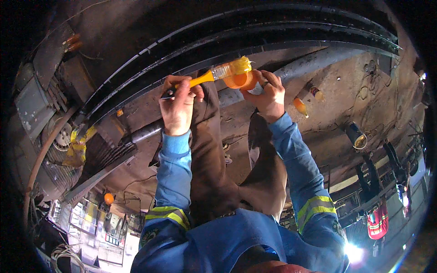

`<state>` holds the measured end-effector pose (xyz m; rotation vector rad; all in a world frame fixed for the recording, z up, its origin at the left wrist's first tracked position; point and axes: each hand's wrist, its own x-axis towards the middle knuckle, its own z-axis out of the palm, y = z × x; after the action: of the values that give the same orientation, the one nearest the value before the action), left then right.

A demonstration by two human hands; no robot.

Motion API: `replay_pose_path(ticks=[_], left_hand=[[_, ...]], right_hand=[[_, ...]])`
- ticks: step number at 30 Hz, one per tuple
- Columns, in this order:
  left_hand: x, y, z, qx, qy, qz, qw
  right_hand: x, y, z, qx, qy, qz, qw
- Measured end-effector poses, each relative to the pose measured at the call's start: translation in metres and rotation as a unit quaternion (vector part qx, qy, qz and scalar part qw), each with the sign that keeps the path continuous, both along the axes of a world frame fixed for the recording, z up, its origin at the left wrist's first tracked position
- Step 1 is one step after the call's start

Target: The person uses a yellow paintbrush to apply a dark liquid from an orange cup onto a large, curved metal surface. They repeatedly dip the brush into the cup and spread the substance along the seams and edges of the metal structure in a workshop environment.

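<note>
My left hand [176,107] is closed around the yellow handle of a paintbrush [204,79]. The brush lies roughly level, pointing right, its bristles thick with yellow paint. My right hand [269,96] grips a small orange cup [241,82] by its right side, thumb below and fingers above. The bristles are at the cup's upper edge; whether they touch it I cannot tell. Just beyond both hands runs a long black steel beam [273,44].
A grey pipe [314,64] passes behind my right hand. On the brown floor to the right are an orange container [300,107], a small can [317,94] and a dark bucket [355,135] with a wire handle. A yellow crumpled bag [76,150] is at left. Someone in a red vest [378,222] stands lower right.
</note>
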<state>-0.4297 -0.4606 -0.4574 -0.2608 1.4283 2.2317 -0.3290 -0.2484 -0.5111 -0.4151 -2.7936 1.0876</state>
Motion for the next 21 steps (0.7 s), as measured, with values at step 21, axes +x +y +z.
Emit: replay_pose_path(ticks=[21], left_hand=[[-0.033,-0.195,-0.017,-0.136,-0.073,0.184,0.971]], right_hand=[[0.006,0.062,0.01,0.009,0.025,-0.238,0.971]])
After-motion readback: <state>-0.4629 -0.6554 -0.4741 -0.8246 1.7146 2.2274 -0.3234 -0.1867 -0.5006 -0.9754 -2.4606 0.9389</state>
